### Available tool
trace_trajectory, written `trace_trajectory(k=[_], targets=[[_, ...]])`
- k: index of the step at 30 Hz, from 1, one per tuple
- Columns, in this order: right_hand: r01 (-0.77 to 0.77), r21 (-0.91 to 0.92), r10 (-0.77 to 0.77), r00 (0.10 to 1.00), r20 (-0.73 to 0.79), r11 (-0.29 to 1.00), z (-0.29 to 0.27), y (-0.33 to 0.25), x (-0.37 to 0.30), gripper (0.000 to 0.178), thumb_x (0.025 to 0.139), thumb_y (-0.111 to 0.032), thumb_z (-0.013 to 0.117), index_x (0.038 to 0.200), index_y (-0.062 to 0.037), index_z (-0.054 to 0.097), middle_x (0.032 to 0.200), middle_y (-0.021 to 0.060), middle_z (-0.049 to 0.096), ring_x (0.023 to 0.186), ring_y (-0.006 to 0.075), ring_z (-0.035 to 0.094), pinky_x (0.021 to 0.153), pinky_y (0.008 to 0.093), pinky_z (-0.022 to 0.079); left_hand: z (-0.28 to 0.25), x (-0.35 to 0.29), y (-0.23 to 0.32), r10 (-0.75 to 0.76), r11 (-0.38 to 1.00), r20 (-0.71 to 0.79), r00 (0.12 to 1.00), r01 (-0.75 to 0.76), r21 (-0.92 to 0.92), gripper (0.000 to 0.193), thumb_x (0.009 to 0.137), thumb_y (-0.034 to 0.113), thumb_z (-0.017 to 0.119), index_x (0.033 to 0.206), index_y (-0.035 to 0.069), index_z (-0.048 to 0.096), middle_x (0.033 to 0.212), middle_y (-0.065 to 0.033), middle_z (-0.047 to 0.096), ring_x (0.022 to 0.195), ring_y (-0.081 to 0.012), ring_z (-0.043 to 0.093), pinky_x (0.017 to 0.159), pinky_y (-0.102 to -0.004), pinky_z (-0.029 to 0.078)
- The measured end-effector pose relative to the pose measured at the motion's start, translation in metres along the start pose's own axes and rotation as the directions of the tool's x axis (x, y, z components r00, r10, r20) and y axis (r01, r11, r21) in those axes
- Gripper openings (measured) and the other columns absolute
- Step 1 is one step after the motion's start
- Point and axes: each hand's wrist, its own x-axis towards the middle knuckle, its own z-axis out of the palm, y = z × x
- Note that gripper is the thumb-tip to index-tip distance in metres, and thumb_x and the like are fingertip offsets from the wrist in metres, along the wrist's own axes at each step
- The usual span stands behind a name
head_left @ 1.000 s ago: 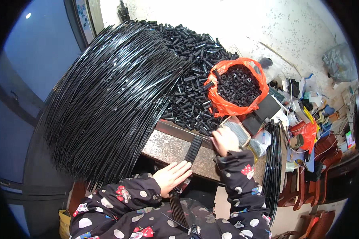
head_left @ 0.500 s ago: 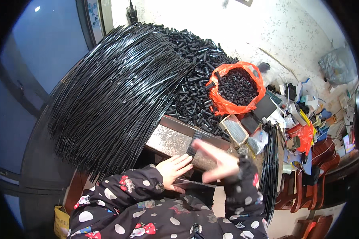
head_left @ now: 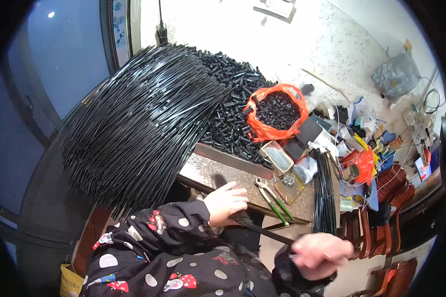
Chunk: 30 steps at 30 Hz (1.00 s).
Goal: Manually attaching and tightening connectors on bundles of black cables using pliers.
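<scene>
My left hand (head_left: 225,204) is closed round a bundle of thin black rods (head_left: 262,230) at the table's near edge. One end of the bundle sticks up past the fingers over the tabletop. Its other end slants down to the right, toward my right hand (head_left: 322,251). That hand is raised at the lower right and smeared by motion; whether its fingers grip the rods' end cannot be made out. Pincers with green handles (head_left: 277,204) lie on the table right of my left hand.
A great heap of long black rods (head_left: 139,123) covers the table's left. Short black tubes (head_left: 233,111) are piled behind a low metal strip (head_left: 233,159). A red plastic bag (head_left: 270,132) holds small black parts. More rods (head_left: 323,190) hang over the right edge, beside clutter.
My right hand has moved right and down, away from my left hand. My left hand has closed round the rods, which now slant down to the right. The pincers have come into sight.
</scene>
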Motion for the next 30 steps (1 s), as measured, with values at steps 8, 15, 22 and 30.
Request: trace_trajectory(k=[8, 15, 22, 30], targets=[[-0.218, -0.315, -0.054, 0.741, -0.670, 0.924, 0.037, 0.006, 0.018, 0.032, 0.087, -0.024, 0.046, 0.111, -0.0026, 0.045, 0.092, 0.0167, 0.061, 0.083, 0.0348, 0.060, 0.080, 0.0447, 0.046, -0.030, 0.010, 0.014, -0.115, 0.871, -0.180, 0.977, 0.012, -0.492, 0.017, 0.076, 0.011, 0.062, 0.090, 0.004, 0.057, 0.070, -0.0108, 0.056, 0.066, -0.0247, 0.057, 0.063, -0.0304, 0.045], [-0.394, 0.767, 0.856, 0.332, -0.396, 0.508, 0.036, 0.150, -0.028, 0.059, 0.092, -0.047, 0.020, 0.108, -0.0014, 0.053, 0.105, 0.0154, 0.057, 0.096, 0.0274, 0.053, 0.090, 0.0377, 0.038, -0.047, 0.061, 0.008, -0.852, 0.098, -0.389, 0.349, -0.624, -0.776, 0.026, 0.091, 0.027, 0.042, 0.076, 0.008, 0.045, 0.062, -0.0017, 0.041, 0.059, -0.0136, 0.044, 0.063, -0.0307, 0.041], [-0.041, 0.193, 0.197, 0.292, -0.936, 0.980, -0.106, 0.105, 0.034, 0.032, 0.089, -0.036, 0.046, 0.084, -0.0051, 0.054, 0.070, 0.0032, 0.053, 0.061, 0.0141, 0.051, 0.060, 0.0271, 0.045, -0.005, 0.089, 0.053, -0.495, -0.614, 0.104, 0.863, -0.263, -0.744, 0.044, 0.092, 0.038, 0.033, 0.116, 0.003, 0.044, 0.111, -0.0127, 0.052, 0.107, -0.0220, 0.049, 0.092, -0.0361, 0.038], [-0.259, -0.131, 0.154, 0.835, -0.529, 0.957, -0.080, 0.115, 0.006, 0.032, 0.090, -0.028, 0.044, 0.089, 0.0033, 0.048, 0.065, 0.0118, 0.055, 0.052, 0.0179, 0.053, 0.050, 0.0287, 0.046, -0.098, 0.074, 0.026, -0.296, -0.427, -0.371, 0.880, -0.469, -0.773, 0.080, 0.084, 0.062, 0.020, 0.132, -0.001, 0.025, 0.125, -0.0261, 0.040, 0.114, -0.0373, 0.043, 0.094, -0.0436, 0.037]])
